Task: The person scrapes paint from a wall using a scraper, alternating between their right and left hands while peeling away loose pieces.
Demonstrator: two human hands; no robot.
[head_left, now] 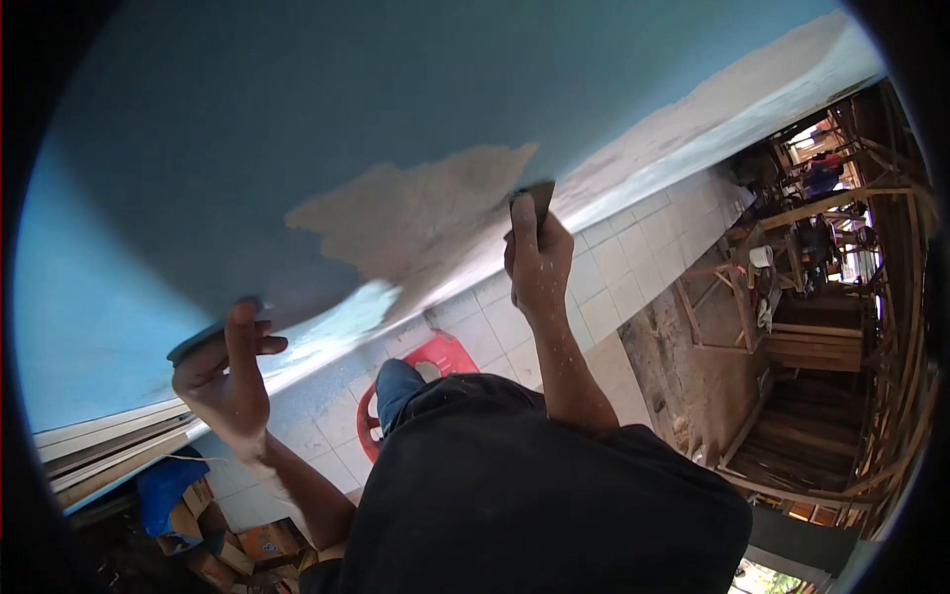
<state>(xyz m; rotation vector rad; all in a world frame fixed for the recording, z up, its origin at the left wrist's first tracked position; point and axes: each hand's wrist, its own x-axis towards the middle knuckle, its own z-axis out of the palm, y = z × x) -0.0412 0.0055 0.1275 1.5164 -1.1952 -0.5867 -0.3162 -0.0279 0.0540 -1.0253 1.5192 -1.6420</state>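
Left hand (226, 381) holding flat dark tool (198, 344), right hand (541, 259) gripping scraper (540, 201), both at blue wall (247, 129); pale patch (396, 208) between. Red seat (450, 358) on tiled floor (500, 332).

Wall (247, 119): blue, with an irregular beige-grey patch (416, 203) and a whitish lower band. Floor tiles (618, 272): off-white, darker grid lines. Plastic stool (450, 356): red. Shirt (534, 495): black. Trousers (398, 384): blue. Plastic sheet (163, 495): bright blue. Cardboard boxes (267, 542): brown. Timber (816, 346): reddish brown. Right forearm (569, 371): white specks.
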